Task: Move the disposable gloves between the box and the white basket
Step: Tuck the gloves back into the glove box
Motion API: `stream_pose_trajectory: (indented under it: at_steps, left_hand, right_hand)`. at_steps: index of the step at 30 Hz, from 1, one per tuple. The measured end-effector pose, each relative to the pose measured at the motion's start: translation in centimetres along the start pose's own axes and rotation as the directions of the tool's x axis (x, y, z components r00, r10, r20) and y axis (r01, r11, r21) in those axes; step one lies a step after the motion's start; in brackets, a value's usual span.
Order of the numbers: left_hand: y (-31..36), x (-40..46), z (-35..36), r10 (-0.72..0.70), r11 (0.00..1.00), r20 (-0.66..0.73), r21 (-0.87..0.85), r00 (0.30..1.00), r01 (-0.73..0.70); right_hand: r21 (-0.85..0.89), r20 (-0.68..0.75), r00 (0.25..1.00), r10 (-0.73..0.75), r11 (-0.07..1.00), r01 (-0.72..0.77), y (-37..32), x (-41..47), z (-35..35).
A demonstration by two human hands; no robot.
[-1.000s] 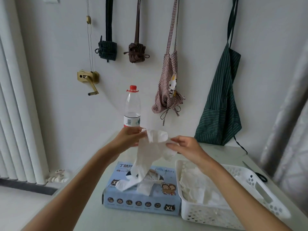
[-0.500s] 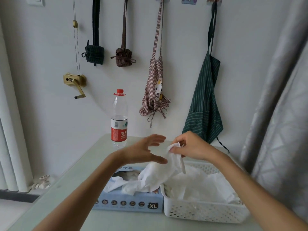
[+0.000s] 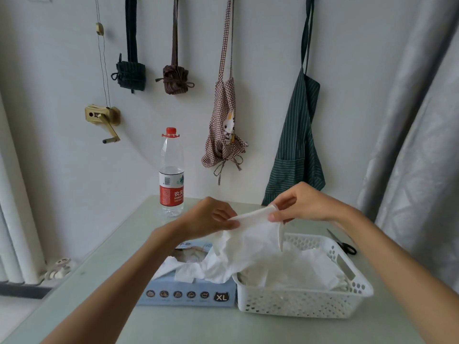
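Here I see the left hand (image 3: 211, 217) and the right hand (image 3: 301, 203) each pinching one end of a white disposable glove (image 3: 250, 234) in a closed grip. The glove hangs above the blue box (image 3: 188, 292) and the white basket (image 3: 305, 302), which sit touching on the counter (image 3: 188, 326).

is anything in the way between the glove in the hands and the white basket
Nothing visible. Both hands, left and right, pinch the glove just above the basket, whose open top holds only other loose gloves.
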State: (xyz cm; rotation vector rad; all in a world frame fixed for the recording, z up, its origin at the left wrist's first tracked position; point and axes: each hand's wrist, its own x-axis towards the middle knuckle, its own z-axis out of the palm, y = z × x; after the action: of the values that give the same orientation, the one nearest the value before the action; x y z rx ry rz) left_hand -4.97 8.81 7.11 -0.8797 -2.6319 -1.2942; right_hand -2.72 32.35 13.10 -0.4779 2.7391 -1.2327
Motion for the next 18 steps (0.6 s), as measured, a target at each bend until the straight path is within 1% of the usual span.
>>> stream_pose_trajectory:
  at_steps: [4, 6, 8, 9, 11, 13, 16, 18]
  left_hand:
    - [-0.3, 0.0, -0.4, 0.012, 1.000, -0.045, 0.011, 0.999, -0.011]
    - [-0.1, -0.1, -0.3, 0.004, 1.000, -0.072, -0.020, 0.997, -0.006]
    - [0.4, -0.2, 0.0, 0.001, 0.999, -0.098, -0.049, 0.995, -0.006]
    - [0.6, -0.2, 0.2, 0.007, 0.998, -0.107, -0.064, 0.994, -0.014]
    - [1.1, -0.1, 0.5, 0.017, 0.995, -0.119, -0.095, 0.993, -0.029]
    - [1.4, 0.1, 0.5, 0.006, 0.993, -0.143, -0.118, 0.990, -0.023]
    - [1.8, 0.0, -0.2, -0.021, 0.994, -0.197, -0.113, 0.980, -0.001]
    - [1.9, -0.3, -0.9, -0.019, 0.998, -0.270, -0.059, 0.963, 0.003]
  right_hand:
    - [0.221, -0.100, 0.995, -0.022, 0.974, 0.044, 0.1, -0.5, -0.8]
    - [0.280, -0.177, 0.984, -0.038, 0.956, 0.088, 0.2, -0.5, -0.5]
    - [0.326, -0.289, 0.956, -0.045, 0.934, 0.143, 0.1, -0.4, 0.1]
    - [0.326, -0.369, 0.928, -0.050, 0.928, 0.180, 0.2, -0.3, 0.4]
    - [0.233, -0.541, 0.836, -0.091, 0.939, 0.253, 0.3, -0.1, 0.9]
    - [0.097, -0.650, 0.741, -0.166, 0.950, 0.298, 0.4, 0.1, 1.4]
    - [-0.077, -0.732, 0.631, -0.255, 0.952, 0.295, 0.2, 0.2, 2.4]
    - [-0.155, -0.755, 0.580, -0.305, 0.943, 0.295, -0.1, 0.0, 3.3]
